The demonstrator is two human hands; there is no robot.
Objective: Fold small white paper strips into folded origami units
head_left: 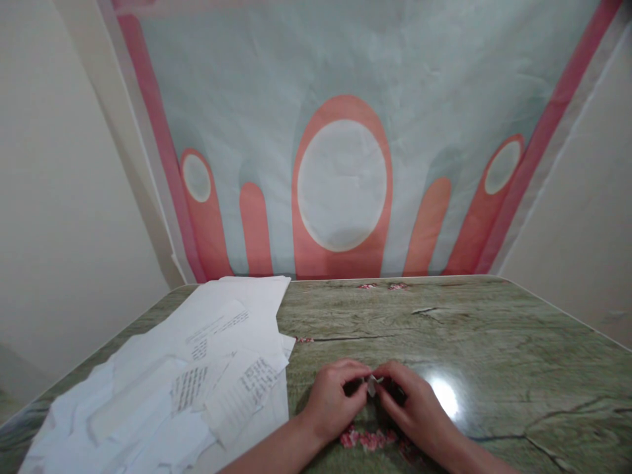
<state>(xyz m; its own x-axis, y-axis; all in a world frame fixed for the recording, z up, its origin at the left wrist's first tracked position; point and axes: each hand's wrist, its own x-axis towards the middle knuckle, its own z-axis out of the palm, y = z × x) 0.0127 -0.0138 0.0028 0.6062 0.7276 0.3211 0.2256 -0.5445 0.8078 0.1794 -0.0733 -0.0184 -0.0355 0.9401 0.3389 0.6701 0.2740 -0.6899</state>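
My left hand (340, 395) and my right hand (409, 398) meet just above the table near its front. Between their fingertips is a small whitish folded piece of paper (372, 385), pinched from both sides. Fingers and thumbs are curled in on each hand, and part of the piece is hidden by them. Left of my left hand lies a spread of loose white paper sheets (261, 296). Some torn or cut pieces on top, such as one scrap (247, 395), carry rows of dark writing or print.
The table (494, 342) has a green-grey wood-grain top with printed pink flowers. A bright light reflection shows right of my right hand. Behind the table hangs a grey-green sheet (419, 79) with red-orange arches, between plain pale walls (59, 164).
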